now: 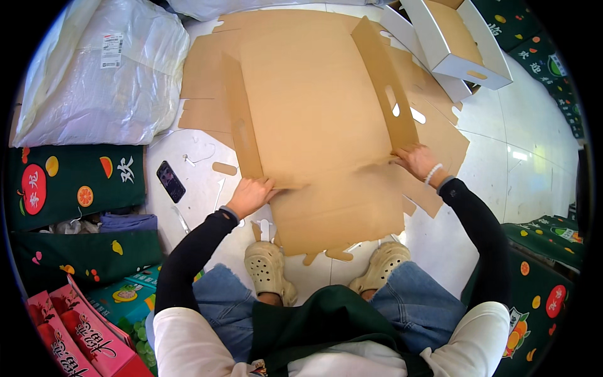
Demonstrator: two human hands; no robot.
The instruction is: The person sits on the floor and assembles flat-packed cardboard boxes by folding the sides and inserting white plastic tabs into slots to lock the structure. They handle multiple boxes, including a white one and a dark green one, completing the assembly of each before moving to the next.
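Part-folded cardboard box (pixel 314 107), left hand (pixel 251 195) and right hand (pixel 418 163) grasping its near corners, white carton (pixel 447 39) far right, tiled floor (pixel 534 169) rightward

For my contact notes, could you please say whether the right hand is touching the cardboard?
Touching: the head view shows the right hand gripping the cardboard at its raised side's near corner.
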